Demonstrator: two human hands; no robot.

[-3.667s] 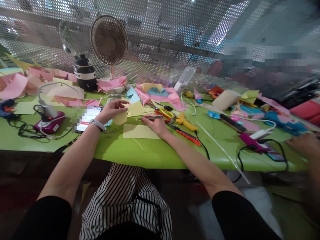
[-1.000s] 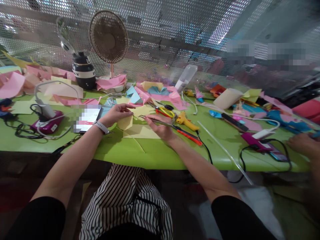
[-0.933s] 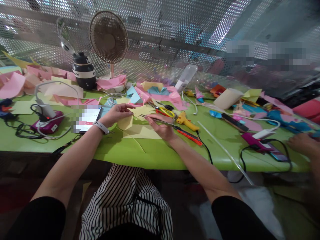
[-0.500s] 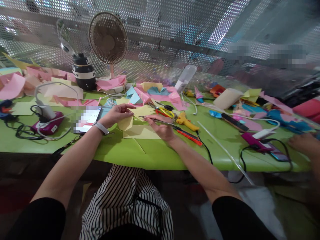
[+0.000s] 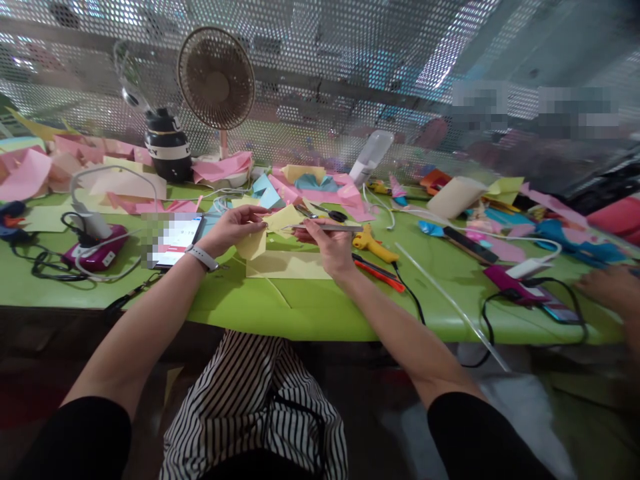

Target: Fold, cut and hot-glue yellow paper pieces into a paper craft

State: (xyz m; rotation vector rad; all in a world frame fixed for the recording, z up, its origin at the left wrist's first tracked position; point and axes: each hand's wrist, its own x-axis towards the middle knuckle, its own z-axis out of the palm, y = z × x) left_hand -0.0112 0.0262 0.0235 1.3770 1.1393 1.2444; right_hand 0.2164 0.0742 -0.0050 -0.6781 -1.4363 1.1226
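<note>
My left hand (image 5: 233, 230), a pale watch band on its wrist, pinches a folded piece of yellow paper (image 5: 253, 247) above the green table. Opposite it, my right hand (image 5: 334, 252) is closed around slim metal tweezers (image 5: 346, 228), held almost level with the tips toward the yellow paper. The tips are too small to tell whether they touch it. Below both hands lies a flat yellow paper strip (image 5: 287, 265). Just right of my right hand are a yellow glue gun (image 5: 375, 245) and a red-and-black cutter (image 5: 383, 272). Black-handled scissors (image 5: 336, 215) lie behind it.
A phone (image 5: 177, 240) and a purple power adapter (image 5: 100, 248) lie to the left. At the back stand a fan (image 5: 217, 79) and a black bottle (image 5: 169, 147). Pink and blue paper scraps surround them. A clear stick (image 5: 450, 303) crosses the right side, near another person's hand (image 5: 605, 288).
My right hand has turned, bringing the tweezers from a slant to nearly level, and shifted slightly right. My left hand stays in place with the yellow paper.
</note>
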